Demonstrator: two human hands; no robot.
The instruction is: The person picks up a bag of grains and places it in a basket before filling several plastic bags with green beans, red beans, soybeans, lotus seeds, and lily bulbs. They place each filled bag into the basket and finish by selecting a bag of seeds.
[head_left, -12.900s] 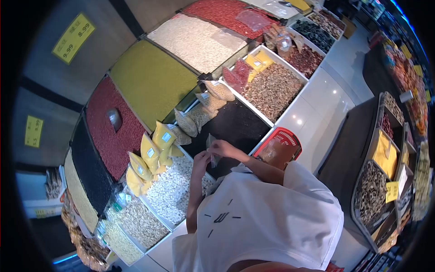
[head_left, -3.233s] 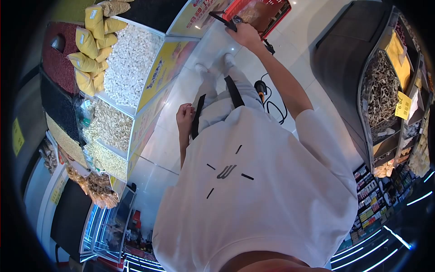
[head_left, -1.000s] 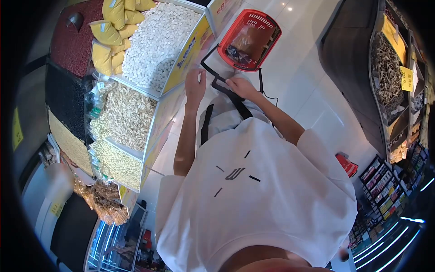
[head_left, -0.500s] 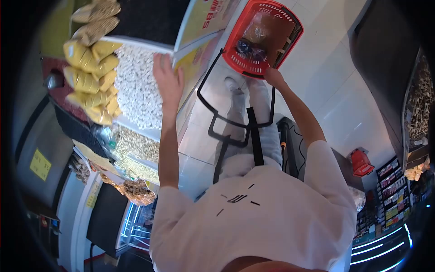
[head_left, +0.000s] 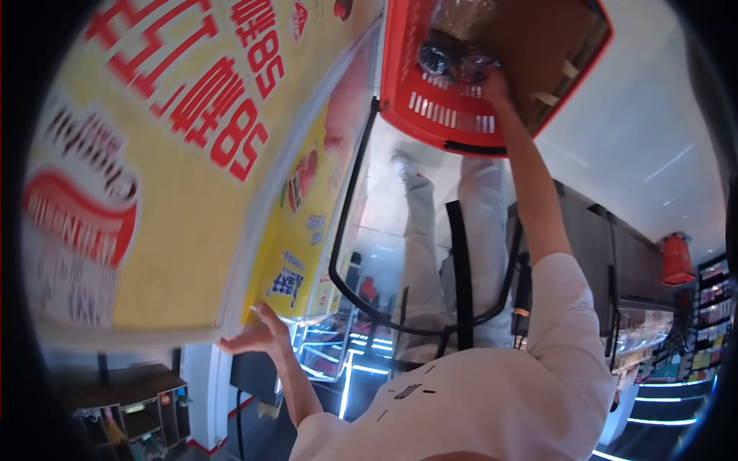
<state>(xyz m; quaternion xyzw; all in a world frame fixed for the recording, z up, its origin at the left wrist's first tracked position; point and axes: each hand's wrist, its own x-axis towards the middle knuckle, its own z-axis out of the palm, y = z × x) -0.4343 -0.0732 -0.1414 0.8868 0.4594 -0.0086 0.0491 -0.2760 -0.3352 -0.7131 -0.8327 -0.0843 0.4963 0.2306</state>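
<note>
My left hand [head_left: 261,336] is at the lower edge of a yellow printed display panel [head_left: 177,284], thumb raised and apart from the fingers. It is open. My right hand [head_left: 494,83] reaches over the rim into a red shopping basket [head_left: 453,131]. Its fingers overlap a dark, shiny plastic-wrapped pack [head_left: 475,64] there and are partly hidden, so I cannot tell if they grip it. Beside that lies another dark wrapped pack [head_left: 436,61], with a clear bag [head_left: 463,17] above it. A brown cardboard piece [head_left: 538,54] lines the basket's far side. Its black handle [head_left: 335,230] hangs down.
A second yellow printed panel [head_left: 296,230] runs down beside the basket handle. My legs [head_left: 484,253] stand under the basket. Shelves [head_left: 131,407] are at lower left, a red box-like object [head_left: 677,260] and stocked racks [head_left: 711,307] at right.
My left hand has left the bin of white pieces and is now by the panel's edge. The right hand has gone from the basket rim to inside it. The view has swung, hiding the bins.
</note>
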